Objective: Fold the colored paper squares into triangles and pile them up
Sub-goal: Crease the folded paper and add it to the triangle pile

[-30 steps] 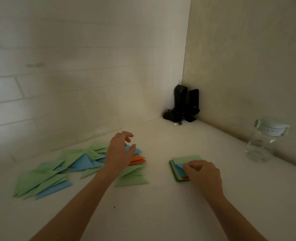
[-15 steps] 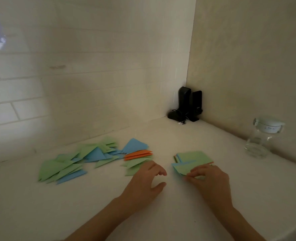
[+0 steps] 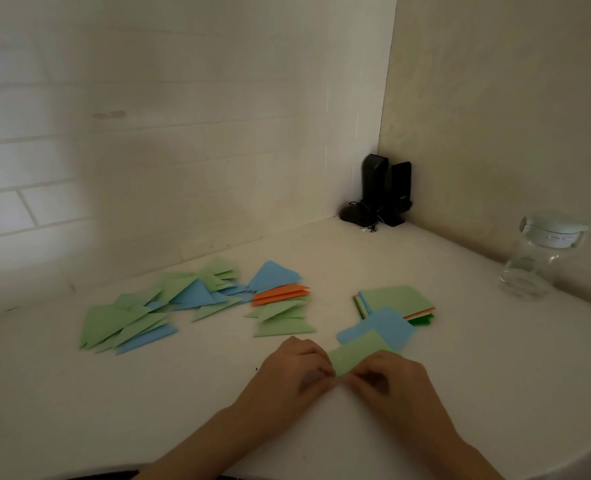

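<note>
Many folded triangles [image 3: 197, 303], green, blue and orange, lay loosely spread at left on the counter [image 3: 425, 393], not a tidy pile. Left hand [image 3: 289, 374] and right hand [image 3: 389, 381] both pinched a green square [image 3: 356, 353] near the front edge, fold apparently just starting. A blue square [image 3: 386, 325] and the stack [image 3: 396, 301] remained unfolded.

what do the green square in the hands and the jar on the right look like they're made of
The green square: thin matte paper, judging by how it bends where both hands pinch its near edge, with no shine. The jar: clear and glossy, the wall shows through it, so glass or clear plastic; its pale lid looks like plastic.
</note>
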### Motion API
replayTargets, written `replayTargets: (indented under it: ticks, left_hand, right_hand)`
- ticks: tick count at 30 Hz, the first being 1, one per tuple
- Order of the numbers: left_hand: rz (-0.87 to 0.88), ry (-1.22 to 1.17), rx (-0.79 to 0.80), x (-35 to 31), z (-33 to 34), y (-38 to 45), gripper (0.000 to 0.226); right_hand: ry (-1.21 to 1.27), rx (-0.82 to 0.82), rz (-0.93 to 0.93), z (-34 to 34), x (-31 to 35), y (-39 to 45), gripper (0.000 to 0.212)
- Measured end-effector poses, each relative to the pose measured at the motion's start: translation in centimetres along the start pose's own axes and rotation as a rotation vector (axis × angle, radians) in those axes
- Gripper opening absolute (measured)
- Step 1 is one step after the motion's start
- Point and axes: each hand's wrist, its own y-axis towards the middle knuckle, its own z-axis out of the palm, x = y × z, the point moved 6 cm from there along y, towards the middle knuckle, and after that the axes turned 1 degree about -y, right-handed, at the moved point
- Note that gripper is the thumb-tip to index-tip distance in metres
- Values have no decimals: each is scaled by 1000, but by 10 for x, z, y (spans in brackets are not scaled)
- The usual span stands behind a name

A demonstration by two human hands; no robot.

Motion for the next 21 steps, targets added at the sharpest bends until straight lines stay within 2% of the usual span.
replayTargets:
  ticks: [2,4,10,16,21]
  left_hand:
    - [-34,-31,-23,3,1,4,20]
    - [-71,-67,-43,5,2,10,17]
    - [-235,-132,-66,14,10,19,24]
    - [-303,-194,13,14,7,26,19]
    - [-275,-239,38,16,4,23,16]
  right_hand:
    - [2,3,-16,-2,-2,3,21]
    - [5,-17,2,-3,-4,5,16]
    - [33,-57,68,-4,-5,5,23]
    - [57,58,155,-3,-10,12,23]
    - [55,126,189,-5,-18,11,28]
